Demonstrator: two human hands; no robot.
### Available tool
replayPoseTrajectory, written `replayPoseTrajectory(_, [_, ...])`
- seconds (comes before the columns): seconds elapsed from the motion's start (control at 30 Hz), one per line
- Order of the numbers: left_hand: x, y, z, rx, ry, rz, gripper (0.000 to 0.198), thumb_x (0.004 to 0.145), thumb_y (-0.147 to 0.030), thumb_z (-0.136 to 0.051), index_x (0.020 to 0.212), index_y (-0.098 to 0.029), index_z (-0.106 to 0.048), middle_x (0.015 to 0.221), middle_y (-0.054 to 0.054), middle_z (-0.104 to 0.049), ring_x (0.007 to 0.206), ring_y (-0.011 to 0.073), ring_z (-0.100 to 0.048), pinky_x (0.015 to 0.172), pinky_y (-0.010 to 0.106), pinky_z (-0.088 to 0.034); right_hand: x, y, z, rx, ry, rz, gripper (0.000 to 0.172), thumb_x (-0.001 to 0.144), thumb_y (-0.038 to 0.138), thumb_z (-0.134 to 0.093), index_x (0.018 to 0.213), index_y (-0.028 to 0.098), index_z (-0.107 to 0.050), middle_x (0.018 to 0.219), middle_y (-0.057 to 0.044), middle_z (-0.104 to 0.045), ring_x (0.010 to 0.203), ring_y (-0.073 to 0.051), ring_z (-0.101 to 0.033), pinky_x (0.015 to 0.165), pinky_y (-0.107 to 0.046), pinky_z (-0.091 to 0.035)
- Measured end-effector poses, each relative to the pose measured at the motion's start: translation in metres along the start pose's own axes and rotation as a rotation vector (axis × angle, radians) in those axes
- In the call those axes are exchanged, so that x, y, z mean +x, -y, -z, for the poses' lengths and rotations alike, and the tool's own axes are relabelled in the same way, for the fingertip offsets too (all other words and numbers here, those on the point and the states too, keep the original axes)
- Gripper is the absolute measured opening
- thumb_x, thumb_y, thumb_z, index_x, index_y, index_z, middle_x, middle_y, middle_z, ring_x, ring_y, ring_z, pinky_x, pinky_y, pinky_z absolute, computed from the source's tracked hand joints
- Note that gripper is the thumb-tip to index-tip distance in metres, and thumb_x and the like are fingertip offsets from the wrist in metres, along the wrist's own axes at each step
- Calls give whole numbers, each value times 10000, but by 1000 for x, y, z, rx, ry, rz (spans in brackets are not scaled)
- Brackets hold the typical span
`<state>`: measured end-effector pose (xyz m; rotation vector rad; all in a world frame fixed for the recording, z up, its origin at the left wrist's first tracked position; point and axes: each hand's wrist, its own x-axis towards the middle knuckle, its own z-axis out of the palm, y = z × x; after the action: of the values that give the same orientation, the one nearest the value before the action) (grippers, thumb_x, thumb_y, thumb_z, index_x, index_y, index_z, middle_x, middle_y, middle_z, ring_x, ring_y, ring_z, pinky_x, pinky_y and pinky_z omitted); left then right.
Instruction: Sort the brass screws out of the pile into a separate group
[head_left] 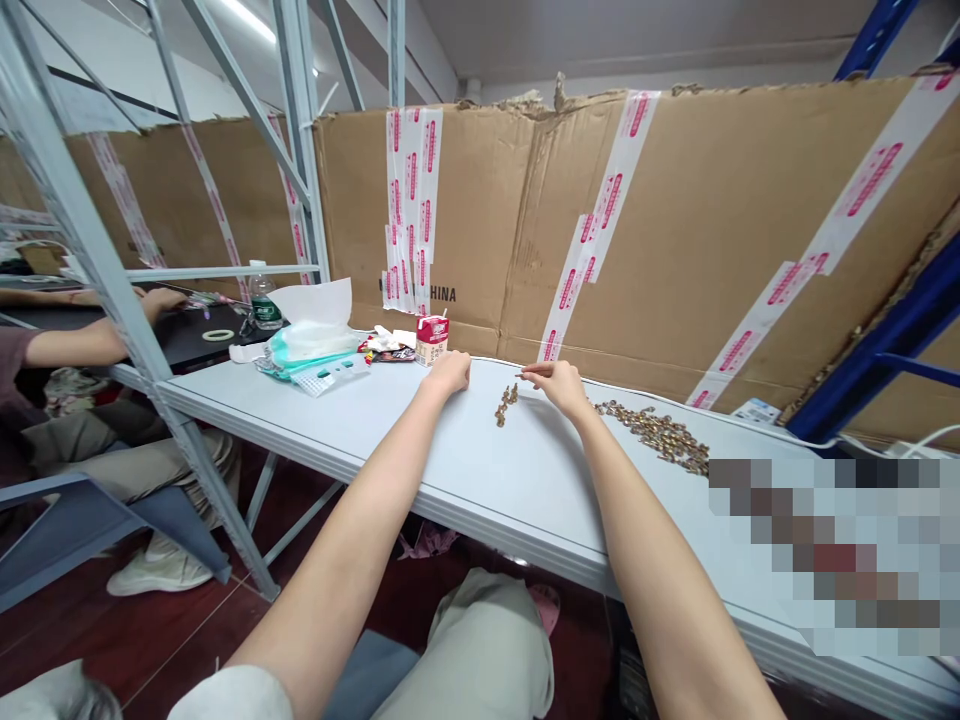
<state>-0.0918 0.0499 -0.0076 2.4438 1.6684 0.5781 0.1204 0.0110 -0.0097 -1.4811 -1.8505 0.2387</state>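
My left hand [451, 373] is curled closed on the white table [480, 465], just in front of a small red-and-white drink carton [432, 340]; what it holds, if anything, is hidden. My right hand [556, 384] pinches a tiny item at its fingertips, too small to identify. Between the hands lies a small group of brass-coloured metal pieces [506, 405], nearer to my right hand. A larger pile of similar small pieces [664, 435] spreads over the table to the right of my right hand.
Green-and-white plastic packaging [311, 350] and wrappers [388, 345] lie at the table's left. A tall cardboard panel [585, 230] stands behind. Metal shelf posts [131, 220] rise at left, where another person's arm [82, 345] rests near a bottle [264, 300]. The lower right is pixelated.
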Motion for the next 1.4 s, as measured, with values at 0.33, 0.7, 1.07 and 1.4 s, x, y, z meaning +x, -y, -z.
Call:
replayPoseTrajectory(0.33, [6, -26, -7, -877, -49, -63, 160, 635, -243, -644, 694, -107, -702, 748, 98, -694, 671, 132, -575, 618, 245, -435, 1, 13, -12, 279, -51, 166, 178, 701, 258, -600, 807, 150, -692, 776, -68, -695, 666, -160, -629, 659, -266, -482])
replayPoseTrajectory(0.7, [5, -25, -10, -1102, 38, 65, 267, 564, -337, -708, 749, -145, -709, 843, 95, -692, 673, 110, -533, 671, 258, -389, 1, 17, -8, 300, -155, 170, 181, 691, 250, -598, 789, 132, -695, 733, -75, -692, 623, -157, -620, 628, -261, -478])
replayPoseTrajectory(1.07, [2, -39, -16, -1197, -108, 26, 276, 509, -263, -762, 732, -115, -695, 725, 86, -689, 676, 130, -565, 733, 296, -413, -1, 19, -10, 270, -181, 167, 204, 724, 264, -560, 795, 131, -698, 759, -73, -695, 652, -158, -620, 653, -264, -477])
replayPoseTrajectory(1.4, [4, -50, -22, -1199, -230, -53, 185, 561, -220, -722, 697, -100, -686, 704, 83, -689, 689, 147, -601, 737, 300, -443, -1, 14, -6, 269, -207, 143, 228, 708, 293, -599, 858, 156, -703, 859, -76, -697, 762, -187, -624, 743, -295, -456])
